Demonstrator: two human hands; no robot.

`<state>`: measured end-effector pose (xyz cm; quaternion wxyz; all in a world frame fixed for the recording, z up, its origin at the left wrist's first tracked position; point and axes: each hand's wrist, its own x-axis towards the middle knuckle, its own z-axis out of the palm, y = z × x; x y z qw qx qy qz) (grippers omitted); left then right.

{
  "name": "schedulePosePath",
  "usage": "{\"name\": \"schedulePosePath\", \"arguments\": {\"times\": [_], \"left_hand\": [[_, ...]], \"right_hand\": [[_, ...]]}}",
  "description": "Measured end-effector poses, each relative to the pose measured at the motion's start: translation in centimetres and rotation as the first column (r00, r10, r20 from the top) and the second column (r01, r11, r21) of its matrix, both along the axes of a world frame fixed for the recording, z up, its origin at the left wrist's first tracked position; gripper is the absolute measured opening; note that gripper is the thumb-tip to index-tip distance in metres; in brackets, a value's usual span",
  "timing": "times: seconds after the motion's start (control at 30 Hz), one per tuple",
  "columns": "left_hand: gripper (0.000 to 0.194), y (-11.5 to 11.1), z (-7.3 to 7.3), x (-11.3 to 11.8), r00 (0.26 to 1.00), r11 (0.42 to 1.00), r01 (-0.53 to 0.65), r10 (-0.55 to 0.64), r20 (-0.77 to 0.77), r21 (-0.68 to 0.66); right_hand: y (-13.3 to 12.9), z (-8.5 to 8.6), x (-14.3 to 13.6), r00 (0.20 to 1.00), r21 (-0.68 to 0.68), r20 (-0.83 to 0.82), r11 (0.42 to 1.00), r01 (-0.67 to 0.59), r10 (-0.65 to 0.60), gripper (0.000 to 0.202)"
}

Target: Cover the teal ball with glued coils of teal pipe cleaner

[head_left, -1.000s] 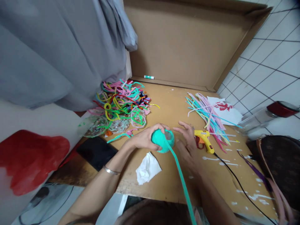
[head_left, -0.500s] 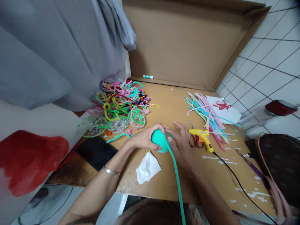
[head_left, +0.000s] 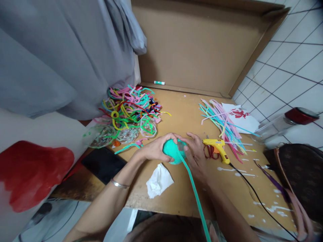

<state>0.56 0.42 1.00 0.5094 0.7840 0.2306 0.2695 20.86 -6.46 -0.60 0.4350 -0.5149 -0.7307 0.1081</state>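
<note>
The left hand [head_left: 161,147] grips the green ball [head_left: 169,150] over the desk [head_left: 184,117]; the right hand [head_left: 197,157] curves beside it, its hold unclear. The ball is probably light, its fuzzy sides grippy, best cupped opposite the soft, bendy strip [head_left: 193,186]; the bare patch [head_left: 181,145] might slip.

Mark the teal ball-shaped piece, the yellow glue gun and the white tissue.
Teal ball-shaped piece [head_left: 171,151]: head view, on its teal-covered side.
Yellow glue gun [head_left: 219,144]: head view, on its body.
White tissue [head_left: 159,181]: head view, on its crumpled middle.
</note>
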Motion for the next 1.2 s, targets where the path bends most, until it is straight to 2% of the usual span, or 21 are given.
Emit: {"name": "schedulePosePath", "arguments": {"times": [0.23,0.43,0.7,0.93,1.07,1.2], "left_hand": [[0.054,0.1,-0.5,-0.1,0.999,1.000,0.021,-0.020,0.040,-0.019],[0.052,-0.2,0.2,0.0,0.999,0.999,0.022,-0.020,0.046,-0.047],[0.052,0.0,0.1,-0.1,0.999,1.000,0.016,-0.016,0.031,0.008],[0.054,0.2,-0.5,-0.1,0.999,0.998,0.007,-0.009,0.038,0.055],[0.054,0.2,-0.2,-0.4,0.999,0.990,-0.042,0.046,-0.027,0.132],[0.052,-0.1,0.5,-0.9,0.988,0.973,-0.097,0.119,-0.097,0.212]], "right_hand": [[0.1,-0.2,0.0,0.997,0.003,-0.039,0.997,0.072,-0.072,0.035],[0.1,-0.1,0.0,0.992,0.024,-0.054,0.993,0.116,-0.115,0.033],[0.2,-0.4,-0.1,0.990,0.045,0.116,0.996,0.071,-0.076,0.033],[0.5,-0.5,0.0,0.992,0.062,0.109,0.996,0.058,-0.065,0.032],[0.8,-0.5,0.0,0.997,0.008,0.073,1.000,-0.013,0.012,0.034],[0.8,-0.4,-0.1,0.998,-0.029,0.055,0.999,-0.021,0.022,0.035]]}}
